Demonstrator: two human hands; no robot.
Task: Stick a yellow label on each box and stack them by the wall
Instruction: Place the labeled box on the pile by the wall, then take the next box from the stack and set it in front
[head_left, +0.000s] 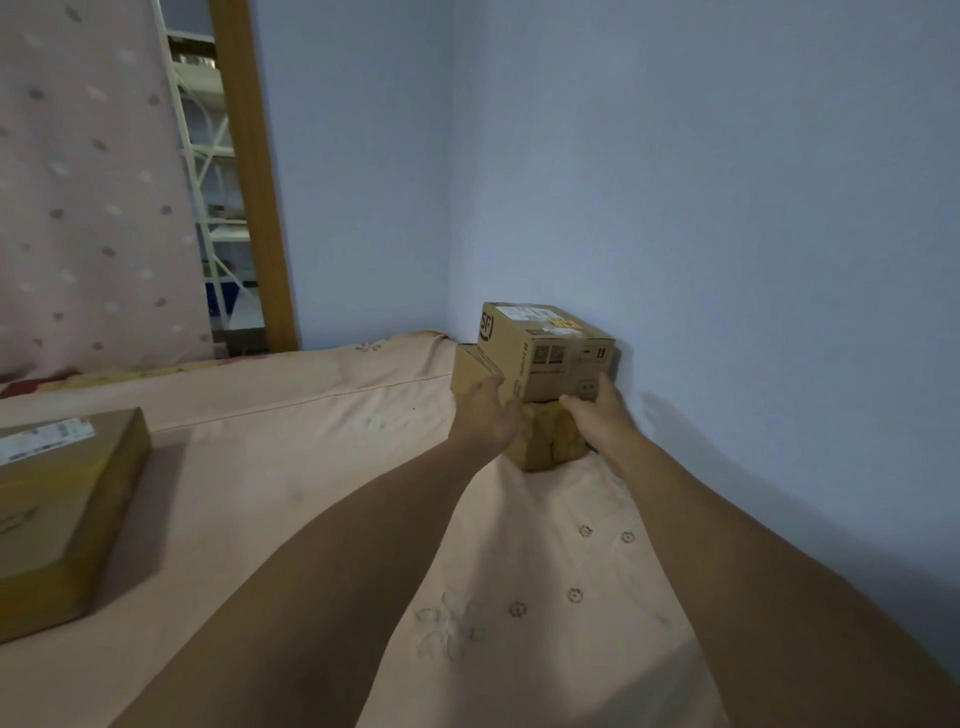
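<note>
One box (545, 348) sits atop another (545, 436) by the wall (727, 208); a third (57, 509) lies far left

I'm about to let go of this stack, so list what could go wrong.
1. The SF Express box sits skewed on the lower boxes, overhanging them; once both hands release, it may tip.
2. The stack rests on a soft bedsheet, so it could lean.
</note>
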